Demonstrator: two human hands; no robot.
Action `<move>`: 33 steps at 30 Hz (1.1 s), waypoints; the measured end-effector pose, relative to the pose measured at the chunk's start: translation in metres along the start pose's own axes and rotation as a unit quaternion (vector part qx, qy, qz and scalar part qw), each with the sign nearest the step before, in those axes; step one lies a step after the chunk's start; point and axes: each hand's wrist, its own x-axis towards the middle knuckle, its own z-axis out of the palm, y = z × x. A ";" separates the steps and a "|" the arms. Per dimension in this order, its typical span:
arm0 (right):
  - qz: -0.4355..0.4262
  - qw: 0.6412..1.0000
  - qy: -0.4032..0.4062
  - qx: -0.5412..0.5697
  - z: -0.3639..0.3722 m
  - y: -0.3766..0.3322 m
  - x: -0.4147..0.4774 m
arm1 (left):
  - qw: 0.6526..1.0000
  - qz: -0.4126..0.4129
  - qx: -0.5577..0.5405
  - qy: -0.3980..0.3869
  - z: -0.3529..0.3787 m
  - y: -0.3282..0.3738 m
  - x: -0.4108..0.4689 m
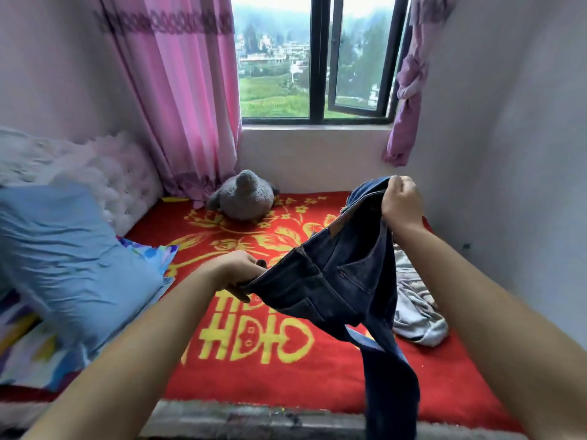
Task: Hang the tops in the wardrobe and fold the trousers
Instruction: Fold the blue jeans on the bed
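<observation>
Dark blue jeans [336, 277] hang in the air above the bed, waistband stretched slantwise between my hands. My left hand [236, 273] pinches the lower left end of the waistband. My right hand [401, 201] grips the upper right end, held higher and farther back. The legs dangle down past the bed's front edge at the lower right. A crumpled light grey garment [416, 309] lies on the blanket at the right, under my right forearm.
A red blanket with yellow flowers [286, 369] covers the bed. A grey plush toy [243, 198] sits at the far side under the window. A blue pillow [73, 265] leans at the left by a tufted headboard [127, 185]. White wall stands close on the right.
</observation>
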 end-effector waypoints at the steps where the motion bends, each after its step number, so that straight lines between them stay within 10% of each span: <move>1: -0.003 1.000 0.003 -0.004 -0.003 -0.004 -0.007 | 0.999 0.005 0.035 0.031 -0.003 0.000 -0.004; 7: -0.129 0.990 -0.035 -0.033 -0.033 -0.026 -0.030 | 0.946 0.143 0.055 0.287 -0.014 -0.002 -0.014; 14: -0.148 0.975 -0.059 -0.155 -0.058 -0.030 -0.029 | 0.950 0.220 0.110 0.194 -0.034 -0.011 -0.037; 24: -0.173 0.918 -0.094 -0.344 -0.059 -0.015 -0.017 | 0.897 0.190 0.116 0.382 -0.066 -0.001 -0.025; 33: -0.257 0.873 -0.175 -0.375 -0.037 -0.007 -0.018 | 0.880 0.285 0.233 0.300 -0.066 -0.013 -0.011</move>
